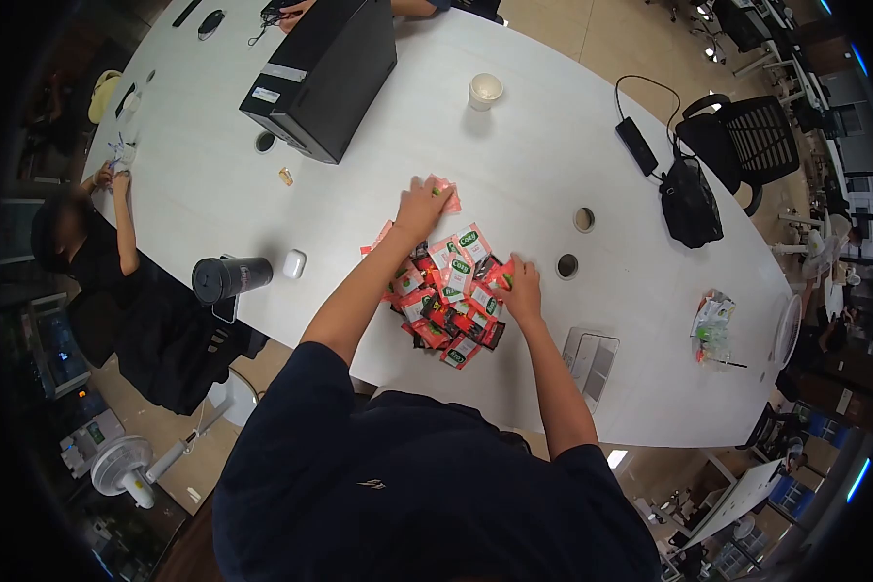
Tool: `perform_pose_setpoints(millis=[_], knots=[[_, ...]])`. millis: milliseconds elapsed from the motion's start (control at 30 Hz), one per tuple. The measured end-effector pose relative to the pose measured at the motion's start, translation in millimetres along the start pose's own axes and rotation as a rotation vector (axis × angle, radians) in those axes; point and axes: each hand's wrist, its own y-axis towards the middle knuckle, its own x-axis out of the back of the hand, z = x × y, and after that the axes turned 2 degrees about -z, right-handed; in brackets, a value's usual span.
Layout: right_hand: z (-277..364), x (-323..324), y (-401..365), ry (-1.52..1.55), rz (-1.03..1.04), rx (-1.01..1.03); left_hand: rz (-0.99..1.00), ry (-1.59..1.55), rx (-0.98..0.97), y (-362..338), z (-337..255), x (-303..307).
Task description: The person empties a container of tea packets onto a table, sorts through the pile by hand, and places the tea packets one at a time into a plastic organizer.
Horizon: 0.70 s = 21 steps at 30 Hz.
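Currently, the left hand (pixel 422 209) is set at the far edge of the pile, fingers bent down over a pink sachet (pixel 444 190). The sachet lies apart from the pile, probably so that it can be handled singly; whether it is pinched or only pressed cannot be told. The heap of red and white "Cozy" sachets (pixel 459 266) sits on the surface (pixel 543 145) between the two hands, a position that presumably keeps it within reach of both. The right hand (pixel 524 291) is at the heap's right border, fingers curved against the outer sachets, possibly to confine them; its closure cannot be confirmed. A paper cup (pixel 485 92) stands upright beyond the left hand, and a computer tower (pixel 339 87) stands beyond it to the left, both well apart from the sachets.
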Motion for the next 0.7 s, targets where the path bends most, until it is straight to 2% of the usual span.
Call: perform_pose_setpoints(millis=[33,67,133,233,300,333,367,433,467,533,567,633,667,700], knots=[[-0.3,-1.8,-3.5,0.063,0.047,-0.091,0.005,0.002,-0.001,-2.1,1.1,0.7],[-3.9,-6.6,-6.5,0.066,0.05,-0.094,0.011,-0.046,-0.049,-6.1,1.6,1.1],[-14.0,-14.3,-7.3,0.294,0.033,-0.117,0.013,-0.095,-0.093,-12.0,-0.6,10.0],[-21.3,-19.2,-9.8,0.42,0.134,-0.19,0.122,-0.261,0.009,-23.7,-17.3,57.0],[-19.1,-18.8,-15.7,0.494,0.133,-0.184,-0.005,-0.601,0.084,-38.5,-35.6,78.3],[-16.9,-17.7,-18.2,0.569,0.13,-0.18,-0.069,-0.534,-0.002,-48.1,-39.6,72.9],[-14.0,-17.4,-20.4,0.569,0.126,-0.179,-0.071,-0.534,-0.006,-59.4,-48.5,70.8],[-6.9,-16.6,-27.1,0.884,0.243,-0.243,0.026,-0.6,-0.125,-88.8,-70.2,65.6],[-2.3,-11.8,-31.6,0.884,0.243,-0.238,0.022,-0.598,-0.124,-106.5,-76.9,55.6],[9.7,0.3,-40.6,1.046,0.344,-0.196,0.168,-0.395,-0.355,-139.1,-87.0,33.5],[10.0,0.9,-43.1,1.045,0.344,-0.189,0.163,-0.391,-0.355,-149.8,-91.3,40.0],[6.7,4.4,-50.5,0.723,0.212,0.009,0.17,-0.465,-0.344,-169.6,-96.1,52.5],[-5.3,-3.3,-54.7,0.72,0.207,0.014,0.177,-0.465,-0.381,-176.2,-95.5,53.6],[-24.6,-19.3,-60.5,0.41,0.067,0.135,0.172,-0.464,-0.383,-182.2,-95.0,53.8]])
